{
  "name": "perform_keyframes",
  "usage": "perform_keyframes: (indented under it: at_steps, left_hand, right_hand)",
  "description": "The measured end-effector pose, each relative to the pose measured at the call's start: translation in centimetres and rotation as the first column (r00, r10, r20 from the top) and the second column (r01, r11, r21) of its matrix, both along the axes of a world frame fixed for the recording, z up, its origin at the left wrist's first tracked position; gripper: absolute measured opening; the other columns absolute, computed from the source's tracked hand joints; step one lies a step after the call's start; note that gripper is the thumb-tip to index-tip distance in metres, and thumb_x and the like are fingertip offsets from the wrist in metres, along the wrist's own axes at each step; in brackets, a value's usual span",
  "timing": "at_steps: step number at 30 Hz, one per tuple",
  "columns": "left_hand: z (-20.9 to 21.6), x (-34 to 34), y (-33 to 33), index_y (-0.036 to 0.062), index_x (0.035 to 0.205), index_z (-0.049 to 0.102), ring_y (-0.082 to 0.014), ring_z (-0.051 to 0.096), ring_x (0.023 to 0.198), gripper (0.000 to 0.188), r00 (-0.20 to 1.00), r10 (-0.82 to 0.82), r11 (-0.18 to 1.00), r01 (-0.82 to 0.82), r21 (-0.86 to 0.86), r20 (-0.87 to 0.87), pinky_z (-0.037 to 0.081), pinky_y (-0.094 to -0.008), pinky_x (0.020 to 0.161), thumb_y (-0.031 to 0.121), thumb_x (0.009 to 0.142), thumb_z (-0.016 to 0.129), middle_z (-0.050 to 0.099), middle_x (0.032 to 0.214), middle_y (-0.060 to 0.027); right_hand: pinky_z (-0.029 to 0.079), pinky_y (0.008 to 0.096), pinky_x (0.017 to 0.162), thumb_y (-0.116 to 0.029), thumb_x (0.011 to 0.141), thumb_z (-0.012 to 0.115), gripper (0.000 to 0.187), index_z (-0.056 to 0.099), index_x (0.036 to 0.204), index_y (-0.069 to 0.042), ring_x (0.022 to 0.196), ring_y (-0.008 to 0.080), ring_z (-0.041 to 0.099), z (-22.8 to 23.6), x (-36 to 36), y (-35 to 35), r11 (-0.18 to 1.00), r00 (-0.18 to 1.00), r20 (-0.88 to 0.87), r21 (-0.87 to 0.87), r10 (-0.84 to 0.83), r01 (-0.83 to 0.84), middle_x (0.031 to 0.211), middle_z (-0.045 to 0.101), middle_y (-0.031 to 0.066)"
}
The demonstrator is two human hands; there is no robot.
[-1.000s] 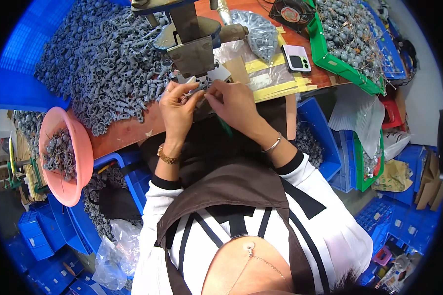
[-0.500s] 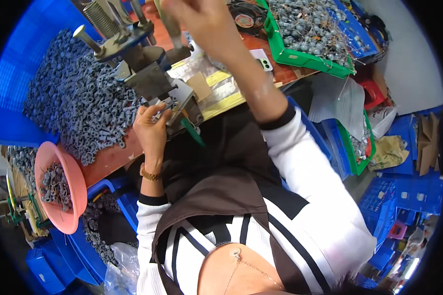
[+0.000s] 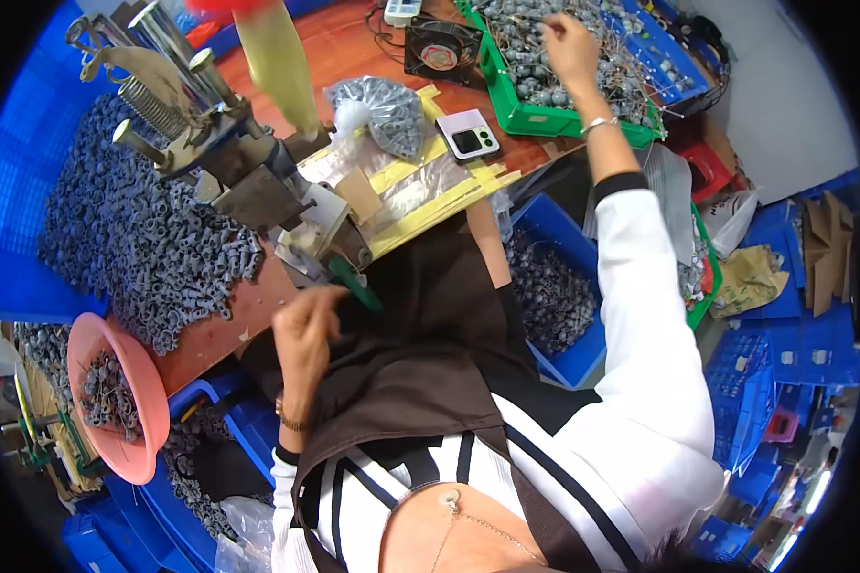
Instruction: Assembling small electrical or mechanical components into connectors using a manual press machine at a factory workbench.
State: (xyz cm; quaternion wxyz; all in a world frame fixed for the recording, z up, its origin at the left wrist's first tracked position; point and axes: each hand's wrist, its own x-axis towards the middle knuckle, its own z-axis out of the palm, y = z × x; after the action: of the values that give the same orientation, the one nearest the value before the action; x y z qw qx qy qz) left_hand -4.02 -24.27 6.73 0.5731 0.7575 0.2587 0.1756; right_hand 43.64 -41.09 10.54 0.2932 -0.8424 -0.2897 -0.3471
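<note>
My right hand [image 3: 573, 59] is over the far right, its fingers bent and pinched together above grey round parts with thin leads [image 3: 545, 81] in a green tray [image 3: 521, 116]. Anything between those fingertips is too small to name. My left hand [image 3: 306, 329] is in front of a metal bench press [image 3: 258, 191], just below its green-handled piece [image 3: 355, 285]. Its fingers are half curled and smeared by motion, so their grip is unclear. The press's lever [image 3: 279, 72], pale yellow with a red top, slants above the bench.
Grey plastic fittings [image 3: 153, 220] lie heaped left of the press, beside a pink basin [image 3: 153, 430] of wired parts. A clear bag of parts [image 3: 387, 115], a phone [image 3: 468, 136] and a small fan [image 3: 440, 50] occupy the bench [image 3: 344, 43]. A blue bin [image 3: 583, 358] sits below its edge.
My right hand has gone from beside the press lever to the green tray at the right. My left hand has drawn back from the press front, toward me. The view has shifted slightly.
</note>
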Motion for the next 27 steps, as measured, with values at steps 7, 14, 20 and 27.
perform_keyframes:
  at_steps: [7,14,20,27]
  left_hand:
    - [2.3,-7.0,1.8,-0.0040,0.097,0.063,-0.0039,0.037,0.046,0.030,0.896,0.224,0.934,-0.086,-0.347,0.382,0.026,-0.0191,0.043,0.021,0.099,0.048,0.054,0.058,-0.0009]
    - [6.5,-20.0,19.1,-0.0031,0.114,0.060,-0.0078,0.054,0.071,0.032,0.360,0.731,0.483,-0.873,-0.067,0.580,0.044,-0.0224,0.063,0.022,0.099,0.046,0.066,0.086,-0.0062]
    - [1.2,-17.2,22.8,-0.0061,0.102,0.062,-0.0412,0.058,0.094,0.039,0.422,0.863,-0.109,-0.384,0.917,0.280,0.046,-0.0444,0.083,0.029,0.086,0.062,0.064,0.101,-0.0249]
    - [-5.5,1.9,17.9,0.0095,0.100,0.067,-0.0255,0.058,0.097,0.031,0.982,0.186,0.249,-0.028,0.968,-0.020,0.044,-0.0370,0.083,-0.001,0.073,0.058,0.065,0.106,-0.0050]
  right_hand:
    - [0.051,0.0475,0.076,-0.038,0.085,0.062,0.032,0.071,0.091,-0.008,0.088,0.0373,0.066,-2.9,8.7,-7.2,0.804,0.913,-0.180,-0.555,-0.366,0.212,0.090,0.069,0.0182]
    - [0.043,0.0231,0.053,-0.021,0.091,0.061,0.021,0.069,0.092,-0.001,0.065,0.0137,0.063,4.2,7.8,-3.3,0.618,0.818,-0.386,0.785,0.427,0.048,0.076,0.068,0.0068]
    - [0.048,0.0240,0.059,-0.010,0.094,0.053,0.019,0.065,0.099,0.004,0.069,0.0190,0.066,9.4,-0.6,-2.5,0.424,0.860,0.017,0.865,0.510,-0.268,0.079,0.069,0.0113]
    - [0.045,0.0300,0.068,-0.015,0.097,0.051,0.026,0.064,0.101,0.007,0.075,0.0198,0.059,8.5,-10.6,-1.7,0.333,0.716,0.024,0.874,0.698,-0.354,0.082,0.066,0.0116]
